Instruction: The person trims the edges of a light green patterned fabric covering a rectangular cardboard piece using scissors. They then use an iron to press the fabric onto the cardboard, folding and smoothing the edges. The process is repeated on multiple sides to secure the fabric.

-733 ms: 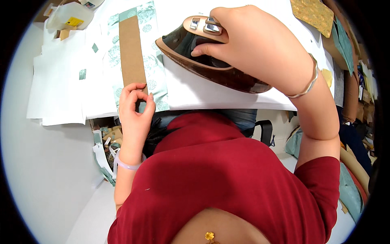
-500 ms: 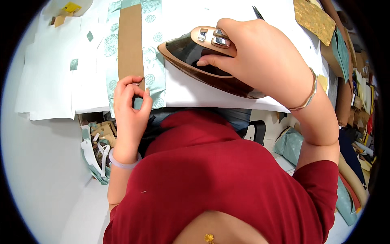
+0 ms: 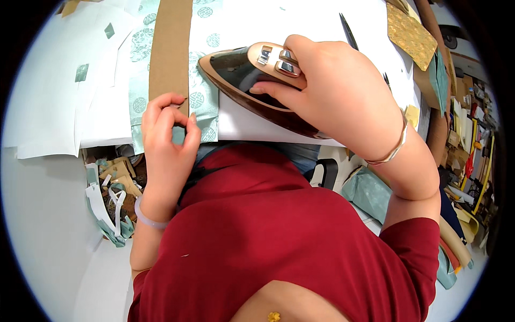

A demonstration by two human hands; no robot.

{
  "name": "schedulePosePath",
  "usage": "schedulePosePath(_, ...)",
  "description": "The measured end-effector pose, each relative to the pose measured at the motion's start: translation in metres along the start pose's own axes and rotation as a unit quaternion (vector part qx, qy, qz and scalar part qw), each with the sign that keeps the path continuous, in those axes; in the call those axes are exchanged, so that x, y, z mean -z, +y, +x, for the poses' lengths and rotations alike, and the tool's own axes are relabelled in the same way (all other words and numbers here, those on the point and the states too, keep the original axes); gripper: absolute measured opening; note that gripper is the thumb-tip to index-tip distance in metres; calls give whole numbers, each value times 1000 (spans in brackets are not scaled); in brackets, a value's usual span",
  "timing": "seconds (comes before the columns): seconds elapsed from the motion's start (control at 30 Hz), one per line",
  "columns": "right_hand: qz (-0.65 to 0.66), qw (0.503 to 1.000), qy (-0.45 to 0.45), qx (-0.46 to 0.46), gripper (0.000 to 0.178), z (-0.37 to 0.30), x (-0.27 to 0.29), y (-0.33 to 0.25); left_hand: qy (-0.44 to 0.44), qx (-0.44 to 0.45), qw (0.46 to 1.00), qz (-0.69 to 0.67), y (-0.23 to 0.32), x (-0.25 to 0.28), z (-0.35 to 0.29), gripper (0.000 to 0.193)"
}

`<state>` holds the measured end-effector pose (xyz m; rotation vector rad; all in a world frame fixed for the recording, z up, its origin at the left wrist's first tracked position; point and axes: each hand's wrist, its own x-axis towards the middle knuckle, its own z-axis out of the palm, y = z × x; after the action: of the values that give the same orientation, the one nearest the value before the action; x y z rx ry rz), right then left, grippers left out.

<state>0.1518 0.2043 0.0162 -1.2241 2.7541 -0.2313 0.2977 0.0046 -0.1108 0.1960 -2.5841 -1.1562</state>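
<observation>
Head: iron (image 3: 236, 75), scraps (image 3: 119, 169) in bin (image 3: 98, 208)

Wht table (image 3: 247, 24) w/ plain wht wall (image 3: 40, 206) to L, pale floor (image 3: 104, 282) at btm L, heap of mixed offcuts (image 3: 115, 185) under table's front L edge, beige roll (image 3: 450, 233) low on R, dense jumbled clutter (image 3: 458, 155) packed far R, light bright & fairly even overall.

Iron (image 3: 238, 75) closer to the brown strip (image 3: 170, 53).
The right hand (image 3: 337, 75) has brought its tip farther over the patterned cloth (image 3: 207, 114); the jug has left view, and a black tool (image 3: 348, 31) shows.
</observation>
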Motion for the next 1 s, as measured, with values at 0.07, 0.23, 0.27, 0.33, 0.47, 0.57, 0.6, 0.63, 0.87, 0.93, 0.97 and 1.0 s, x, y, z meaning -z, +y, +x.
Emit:
schedulePosePath(0.07,0,1000,-4,-5,42,5,-2,-6,-7,9,1000,-6,0,1,-1,15)
schedulePosePath(0.23,-16,1000,9,22,43,21,-1,-22,-26,43,999,2,10,7,-2,15)
schedulePosePath(0.27,-18,1000,11,21,44,24,-3,-23,-25,43,999,16,11,7,-2,14)
schedulePosePath(0.33,-20,1000,14,19,46,31,-7,-24,-23,43,998,44,13,7,-4,14)
schedulePosePath(0.47,-14,988,-142,-62,39,60,33,-65,-18,41,995,84,12,11,-6,14)
schedulePosePath(0.57,-27,997,-76,9,38,57,28,-60,-11,38,995,96,12,11,-7,14)
schedulePosePath(0.6,-26,998,-39,52,38,53,25,-52,-3,34,995,94,11,11,-8,14)
schedulePosePath(0.63,-23,997,-38,63,39,56,22,-44,5,30,995,92,11,11,-8,14)
schedulePosePath(0.87,-23,999,-5,-30,49,34,43,-40,23,8,996,90,6,9,-11,13)
schedulePosePath(0.93,-38,999,-6,-20,48,22,46,-33,25,11,996,83,3,9,-13,13)
schedulePosePath(0.97,-46,999,-7,-18,47,16,47,-29,25,14,997,74,1,8,-13,13)
schedulePosePath(1.0,-48,999,15,-7,47,5,36,-16,24,16,998,64,0,8,-14,12)
